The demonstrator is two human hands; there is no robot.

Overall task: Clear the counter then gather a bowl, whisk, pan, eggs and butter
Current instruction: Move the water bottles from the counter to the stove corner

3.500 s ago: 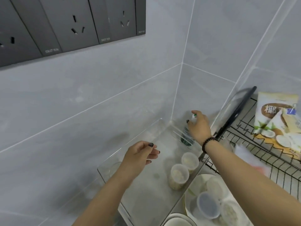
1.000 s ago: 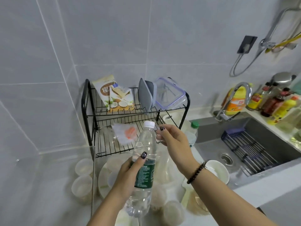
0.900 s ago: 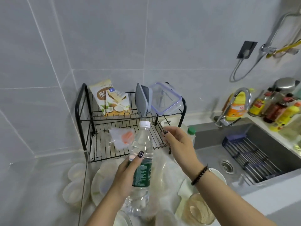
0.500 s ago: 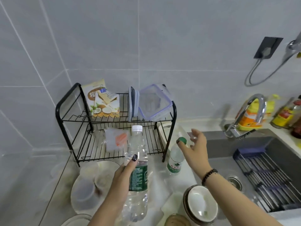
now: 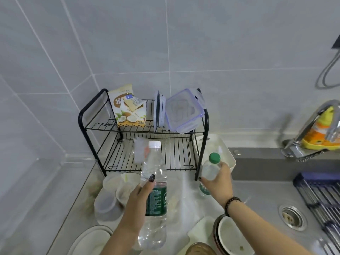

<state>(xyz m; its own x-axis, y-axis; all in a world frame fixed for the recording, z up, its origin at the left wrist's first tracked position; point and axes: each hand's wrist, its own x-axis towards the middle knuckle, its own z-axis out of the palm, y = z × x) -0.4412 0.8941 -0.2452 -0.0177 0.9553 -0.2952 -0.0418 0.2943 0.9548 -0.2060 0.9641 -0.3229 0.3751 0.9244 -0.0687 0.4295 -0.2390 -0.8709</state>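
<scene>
Head view, only one: left hand (image 5: 137,201) wrapped round big water bottle (image 5: 154,196) at its green label, thumb up on the clear part above the label, bottle upright with white cap on, held over the counter (image 5: 77,199) in front of me

Right hand (image 5: 218,183) curled round small bottle (image 5: 209,170) with green cap, gripping upper body just below the cap; bottle tilted slightly left, can't tell if its base touches the counter or is off it. Beaded bracelet (image 5: 232,204) on that wrist

Small bottle sits just right of black wire rack (image 5: 147,137), beside its front right leg, and near the sink (image 5: 266,196) edge. Big bottle is left of it, well apart from my right hand

Rack top shelf: coconut snack bag (image 5: 127,107) with blue clip, clear lidded container (image 5: 184,111) on its side. White tray (image 5: 215,150) behind the small bottle

Counter left of big bottle: cluster of plastic tubs (image 5: 112,192), white plate (image 5: 88,240) at the lower edge. Bowl (image 5: 230,234) below my right forearm, next to the sink, whitish inside with dark rim. Faucet (image 5: 311,126) far right, yellow bottle (image 5: 320,133) behind it
</scene>
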